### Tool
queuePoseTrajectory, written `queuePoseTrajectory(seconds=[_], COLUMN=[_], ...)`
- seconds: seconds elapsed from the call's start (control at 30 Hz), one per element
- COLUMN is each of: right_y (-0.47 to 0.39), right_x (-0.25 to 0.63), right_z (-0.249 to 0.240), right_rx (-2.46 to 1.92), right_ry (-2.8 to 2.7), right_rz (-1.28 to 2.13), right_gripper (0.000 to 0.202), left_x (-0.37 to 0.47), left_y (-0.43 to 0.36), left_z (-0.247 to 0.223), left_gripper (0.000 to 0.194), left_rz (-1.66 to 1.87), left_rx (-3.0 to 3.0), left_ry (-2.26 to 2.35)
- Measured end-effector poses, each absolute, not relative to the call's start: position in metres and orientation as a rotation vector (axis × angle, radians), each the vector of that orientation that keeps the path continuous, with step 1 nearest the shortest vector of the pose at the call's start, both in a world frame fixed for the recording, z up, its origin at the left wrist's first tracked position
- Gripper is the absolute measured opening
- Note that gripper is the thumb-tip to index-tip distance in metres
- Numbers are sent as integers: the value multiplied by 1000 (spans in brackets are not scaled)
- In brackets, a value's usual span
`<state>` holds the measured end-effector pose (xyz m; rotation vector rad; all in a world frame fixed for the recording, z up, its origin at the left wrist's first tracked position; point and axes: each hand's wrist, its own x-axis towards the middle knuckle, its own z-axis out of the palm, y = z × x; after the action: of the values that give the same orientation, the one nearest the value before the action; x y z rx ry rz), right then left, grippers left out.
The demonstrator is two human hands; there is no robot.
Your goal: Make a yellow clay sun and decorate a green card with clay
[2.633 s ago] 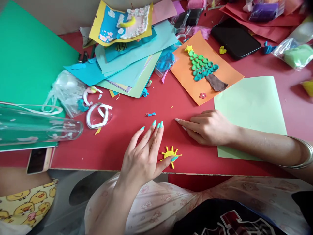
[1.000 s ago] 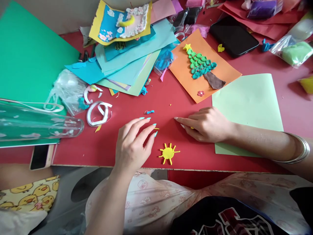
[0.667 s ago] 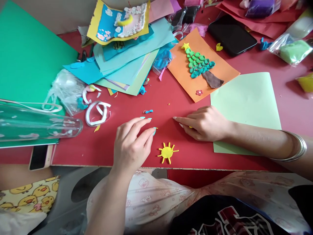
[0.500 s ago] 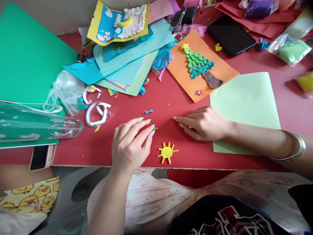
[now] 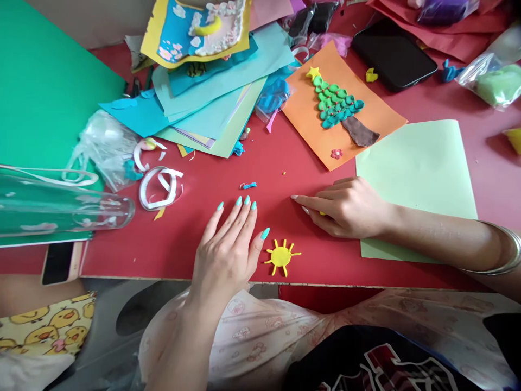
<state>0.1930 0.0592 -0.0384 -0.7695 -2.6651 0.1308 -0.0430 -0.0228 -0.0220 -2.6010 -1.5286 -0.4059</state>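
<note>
My left hand (image 5: 228,244) lies flat on the red tabletop, palm down, fingers straight and thumb out. Whatever may be under it is hidden. Just right of its thumb is a yellow clay sun (image 5: 280,257) with a round disc and several thin rays. My right hand (image 5: 345,209) rests on the table beside a pale green sheet (image 5: 423,174), index finger pointing left. Its other fingers are curled in, and a bit of yellow clay (image 5: 322,213) peeks out between them. Above my left fingertips sits a small blue clay piece (image 5: 248,185).
An orange card (image 5: 301,103) with a clay tree lies behind my right hand. Stacked papers (image 5: 220,117), white strips (image 5: 152,190) and a clear tumbler (image 5: 109,212) are at the left. A black phone-like slab (image 5: 394,54) and bagged clay (image 5: 499,87) lie at the back right.
My left hand has gone from pinching a thin yellow clay strip to lying flat with fingers extended; the strip is out of sight. My right hand keeps its pose. The view has shifted slightly.
</note>
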Motion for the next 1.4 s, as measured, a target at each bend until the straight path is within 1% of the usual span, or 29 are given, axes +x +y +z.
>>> queuePoseTrajectory(seconds=[0.2,0.47,0.7,0.8,0.93,1.1,1.23,1.4], right_y=[59,59,59,59,59,59,59,59], right_x=[193,192,193,193,193,193,192,193], right_z=[-38,-38,-39,-39,-38,-38,-39,-38], right_rx=[-772,-783,-761,-762,-781,-769,-771,-781], right_ry=[-2670,-2649,-2657,-2650,-2656,-2641,-2634,-2639], right_rz=[137,131,140,138,144,127,126,128], right_gripper=[36,35,36,36,35,34,34,34], left_x=[-42,-39,-42,-43,-51,-56,-52,-55], left_y=[-33,-21,-32,-27,-22,-26,-25,-19], left_z=[-21,-22,-25,-28,-29,-27,-28,-30], left_gripper=[41,42,43,41,38,36,37,40], left_rz=[-489,-410,-675,-680,-657,-761,-694,-523], left_rx=[-2679,-2760,-2742,-2812,-2756,-2762,-2833,-2732], left_ry=[-1406,-1462,-1319,-1304,-1423,-1392,-1311,-1410])
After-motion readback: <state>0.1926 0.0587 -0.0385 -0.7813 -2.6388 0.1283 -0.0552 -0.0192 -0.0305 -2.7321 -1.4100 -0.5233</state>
